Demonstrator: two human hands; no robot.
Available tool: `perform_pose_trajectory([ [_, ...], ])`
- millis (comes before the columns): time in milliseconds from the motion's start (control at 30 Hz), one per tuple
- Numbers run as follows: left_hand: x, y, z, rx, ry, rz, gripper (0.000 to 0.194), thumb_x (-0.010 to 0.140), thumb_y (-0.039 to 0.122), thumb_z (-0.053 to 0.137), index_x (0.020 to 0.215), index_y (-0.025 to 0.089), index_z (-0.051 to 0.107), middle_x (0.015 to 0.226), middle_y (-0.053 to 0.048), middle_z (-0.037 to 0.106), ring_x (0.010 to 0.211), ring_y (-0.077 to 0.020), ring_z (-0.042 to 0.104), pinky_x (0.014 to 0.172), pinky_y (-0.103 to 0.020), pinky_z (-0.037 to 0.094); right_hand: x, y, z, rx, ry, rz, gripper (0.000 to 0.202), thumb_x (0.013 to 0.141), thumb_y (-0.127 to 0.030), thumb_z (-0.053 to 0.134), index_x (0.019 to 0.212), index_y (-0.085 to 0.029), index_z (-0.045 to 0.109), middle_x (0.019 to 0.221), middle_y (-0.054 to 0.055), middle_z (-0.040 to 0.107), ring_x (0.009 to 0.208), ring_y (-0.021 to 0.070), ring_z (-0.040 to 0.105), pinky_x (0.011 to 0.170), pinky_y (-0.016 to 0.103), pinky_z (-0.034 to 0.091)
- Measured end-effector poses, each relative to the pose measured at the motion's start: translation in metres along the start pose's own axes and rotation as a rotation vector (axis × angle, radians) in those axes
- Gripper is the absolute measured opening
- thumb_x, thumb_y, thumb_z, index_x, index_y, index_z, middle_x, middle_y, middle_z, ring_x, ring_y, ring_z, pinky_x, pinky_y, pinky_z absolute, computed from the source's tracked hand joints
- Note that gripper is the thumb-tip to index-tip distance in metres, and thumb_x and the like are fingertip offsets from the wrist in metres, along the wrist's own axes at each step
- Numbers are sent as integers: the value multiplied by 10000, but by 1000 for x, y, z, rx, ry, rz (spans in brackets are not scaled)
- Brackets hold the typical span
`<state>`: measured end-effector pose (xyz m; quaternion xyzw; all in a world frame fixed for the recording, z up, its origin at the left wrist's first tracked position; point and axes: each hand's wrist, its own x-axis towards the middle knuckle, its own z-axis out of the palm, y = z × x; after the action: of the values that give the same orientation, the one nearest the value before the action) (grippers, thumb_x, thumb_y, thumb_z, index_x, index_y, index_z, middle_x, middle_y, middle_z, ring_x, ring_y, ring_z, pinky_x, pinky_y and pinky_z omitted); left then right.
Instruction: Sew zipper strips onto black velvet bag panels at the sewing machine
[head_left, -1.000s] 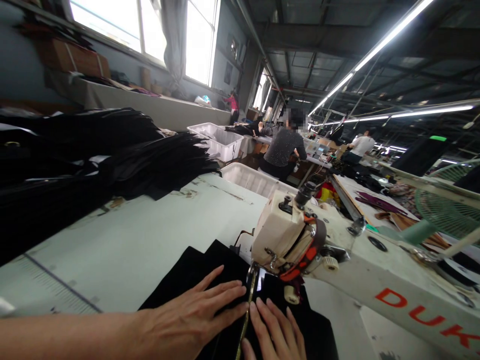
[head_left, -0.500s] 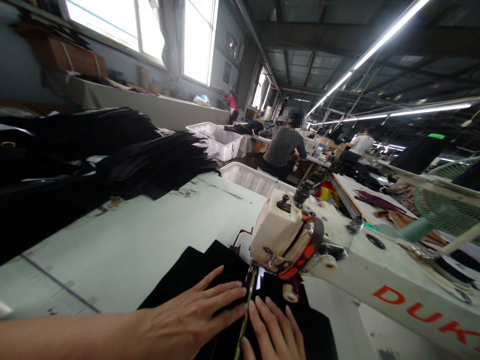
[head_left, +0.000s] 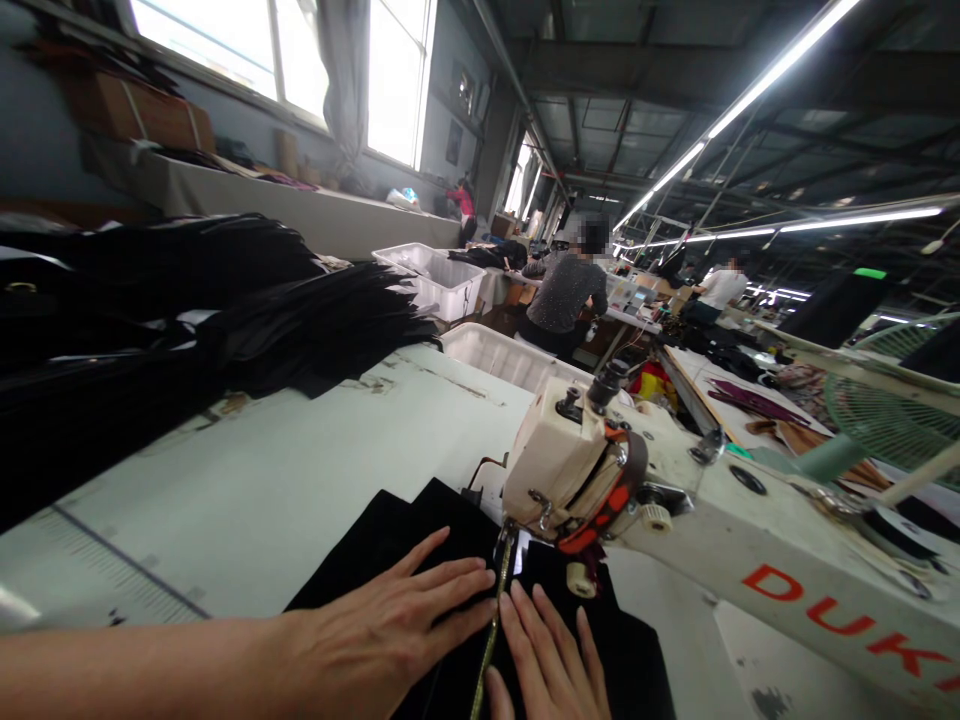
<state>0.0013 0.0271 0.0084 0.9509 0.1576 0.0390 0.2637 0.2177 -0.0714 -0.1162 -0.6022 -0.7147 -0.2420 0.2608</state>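
- Your left hand (head_left: 382,640) lies flat, palm down, on the black fabric (head_left: 397,540), fingers spread wide and long, holding nothing; the forearm comes in from the lower left edge, almost level with the table.
- Its fingertips end just left of the gold zipper strip (head_left: 491,625) that runs toward the sewing machine head (head_left: 562,470).
- Your right hand (head_left: 551,665) lies flat on the fabric as well, just right of the zipper strip, fingers straight and close together, pointing up toward the sewing machine head; it grips nothing, and its wrist is cut off by the bottom edge.
- The two hands sit side by side, the zipper strip between them, directly in front of the sewing machine head.
- The black fabric lies on the pale worktable (head_left: 262,490), running under the sewing machine head and out to its left.
- Compared with a second ago, both hands keep the same flat pose in almost the same place; the right hand's fingertips sit slightly lower from the machine's foot, and the view has shifted only a touch.
- Well left of the sewing machine head stands a stack of black cut pieces (head_left: 225,310); behind the machine are white plastic bins (head_left: 435,280).
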Motion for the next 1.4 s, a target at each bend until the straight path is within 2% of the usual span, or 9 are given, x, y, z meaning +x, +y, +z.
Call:
perform_pose_trajectory([
  [100,4,-4,0,-24,8,31,903,730,216,764,1534,255,355,1566,-120,358,1440,-336,328,1200,-554,117,4,10,-2,-113,-34,-133,369,963,-372,500,1300,-265,604,1316,-52,613,1077,258,675,870,438,544],
  [200,14,-11,1,-11,-17,20,853,765,250,725,1533,203,357,1571,-168,324,1455,-331,299,1190,-579,95,14,23,-4,-200,-84,-280,434,946,-398,530,1329,-203,590,1353,-15,584,1078,255,676,774,393,598],
  [467,27,-19,-2,99,4,63,863,731,298,756,1499,114,408,1515,-249,407,1424,-362,367,1177,-606,142,25,33,0,-274,-123,-295,441,979,-389,470,1368,-200,555,1408,-22,528,1141,266,644,775,437,618],
  [667,27,-20,-4,107,-10,90,867,720,291,779,1494,146,417,1510,-233,420,1420,-349,382,1180,-608,145,24,36,1,-271,-89,-330,445,964,-382,473,1344,-173,573,1384,-7,548,1099,282,665,769,466,612],
  [900,27,-27,2,62,79,136,867,734,317,777,1503,181,401,1496,-218,442,1376,-369,443,1176,-621,165,28,36,0,-319,-92,-435,426,970,-330,432,1271,-88,613,1296,75,612,1028,303,697,689,487,628],
  [1067,26,-30,6,57,81,140,886,747,330,780,1521,206,368,1509,-185,430,1381,-340,443,1195,-596,146,31,38,0,-293,-109,-437,428,985,-324,410,1282,-84,602,1302,80,608,1050,284,690,692,435,633],
  [1200,27,-35,8,71,131,161,820,812,393,725,1524,205,364,1520,-164,415,1395,-320,426,1211,-565,138,32,39,-2,-255,-139,-396,445,994,-319,415,1343,-77,547,1340,83,583,1118,286,657,740,448,629],
  [1300,30,-40,11,105,133,167,792,834,421,702,1521,203,373,1517,-169,419,1409,-318,405,1211,-560,149,35,34,-8,-199,-182,-330,445,1008,-319,403,1388,-111,506,1384,65,552,1176,290,622,794,489,618],
  [1400,33,-43,13,148,134,185,782,850,445,689,1517,177,382,1516,-196,417,1414,-334,396,1206,-568,160,42,24,-17,-115,-259,-183,420,1027,-324,377,1392,-162,508,1406,57,541,1226,301,584,888,556,578],
])
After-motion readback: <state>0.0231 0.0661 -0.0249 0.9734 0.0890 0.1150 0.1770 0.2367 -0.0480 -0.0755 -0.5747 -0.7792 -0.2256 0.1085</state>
